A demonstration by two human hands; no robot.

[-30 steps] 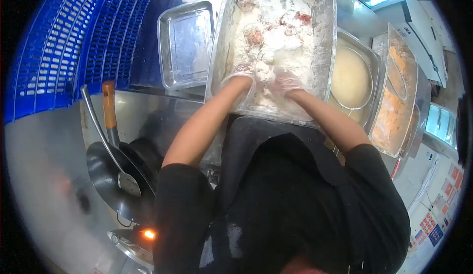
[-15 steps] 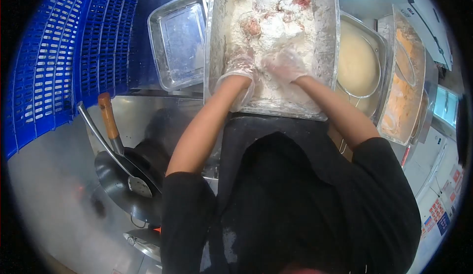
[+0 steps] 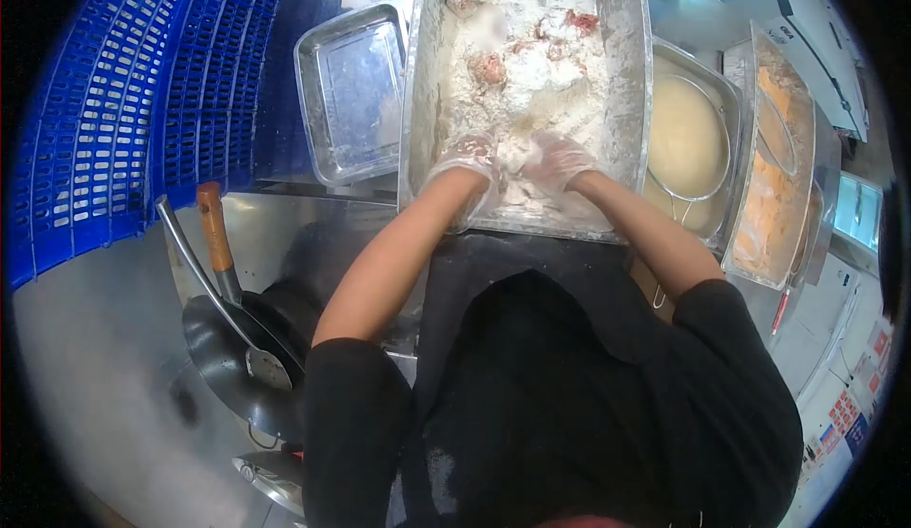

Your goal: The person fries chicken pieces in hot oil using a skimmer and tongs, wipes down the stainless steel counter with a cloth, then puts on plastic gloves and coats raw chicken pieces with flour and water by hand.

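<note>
A deep metal tray (image 3: pixel 638 101) holds white flour (image 3: pixel 531 111) with several reddish, flour-coated pieces (image 3: pixel 489 69) lying in it. In a clear plastic glove, my left hand (image 3: pixel 472 156) reaches into the flour near the tray's front left. My right hand (image 3: pixel 558 160), gloved the same way, is in the flour just to the right of it. Flour and the loose gloves hide the fingertips of both, so what they grasp, if anything, is not visible.
Blue plastic baskets (image 3: pixel 114 101) stand at the left, beside a shallow metal tray (image 3: pixel 353 92). Right are a strainer in pale batter (image 3: pixel 685 139) and a tray of orange coating (image 3: pixel 771 177). Woks (image 3: pixel 228 348) with a ladle (image 3: pixel 213 291) sit at the lower left.
Both hands stay low in the flour; the right hand moved up and slightly apart, then came back down toward the left. The whole view has shifted a little.
</note>
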